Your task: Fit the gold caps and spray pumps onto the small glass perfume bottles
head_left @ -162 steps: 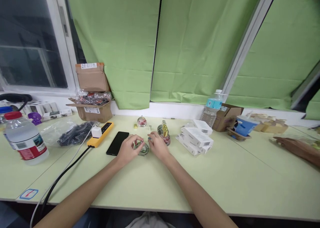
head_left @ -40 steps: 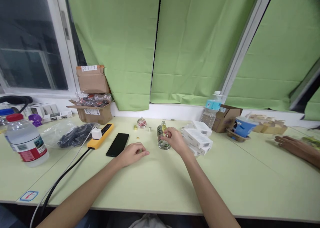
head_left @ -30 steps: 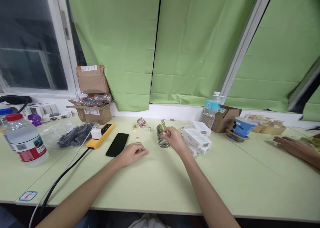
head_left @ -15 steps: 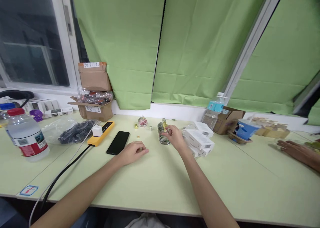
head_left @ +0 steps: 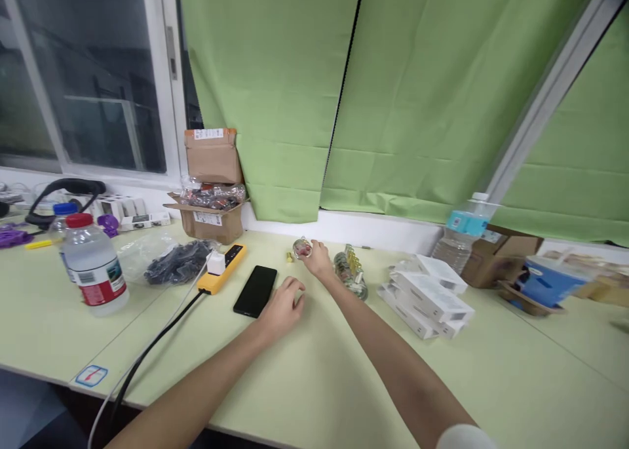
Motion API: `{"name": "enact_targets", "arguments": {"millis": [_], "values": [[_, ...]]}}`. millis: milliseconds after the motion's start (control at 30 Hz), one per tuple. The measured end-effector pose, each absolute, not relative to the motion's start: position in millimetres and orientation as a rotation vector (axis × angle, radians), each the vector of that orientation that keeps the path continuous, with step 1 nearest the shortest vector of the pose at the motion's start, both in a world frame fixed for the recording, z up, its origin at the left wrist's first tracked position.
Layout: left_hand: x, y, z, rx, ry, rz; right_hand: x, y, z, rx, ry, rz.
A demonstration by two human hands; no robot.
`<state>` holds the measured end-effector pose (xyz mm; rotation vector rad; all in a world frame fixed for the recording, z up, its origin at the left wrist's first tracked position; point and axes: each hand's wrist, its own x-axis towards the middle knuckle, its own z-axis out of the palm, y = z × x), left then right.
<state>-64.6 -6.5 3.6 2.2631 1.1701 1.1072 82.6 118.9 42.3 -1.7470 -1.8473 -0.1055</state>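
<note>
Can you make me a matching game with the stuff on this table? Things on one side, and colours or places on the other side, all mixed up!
Things:
1. phone
2. power strip
3. right hand
4. big water bottle

Clues:
a. has a red cap
b. yellow, with a white plug on it
c. black, lying flat beside the left hand
d. at the small round glass bottle

Pairs: 1-c, 2-b, 3-d, 4-a.
</note>
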Motion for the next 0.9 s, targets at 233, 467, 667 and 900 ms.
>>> {"name": "enact_targets", "arguments": {"millis": [233, 467, 667, 900], "values": [[-63.2, -7.6, 2.6, 2.306, 1.223, 1.061, 83.2, 155.7, 37.9, -1.893, -1.877, -0.114], [-63.5, -3.0, -0.5, 2.279, 1.203, 1.091, 92.7, 144.0, 42.9, -1.854, -2.007, -0.184], [-63.5, -3.1, -0.4, 2.266, 1.201, 1.159, 95.6, 86.6, 43.9, -1.736, -2.131, -0.244], [-59.0, -2.0, -2.1, 2.273, 1.351, 1.174, 124.9, 9.3, 32.4, -1.556, -2.14, -0.186]]}}
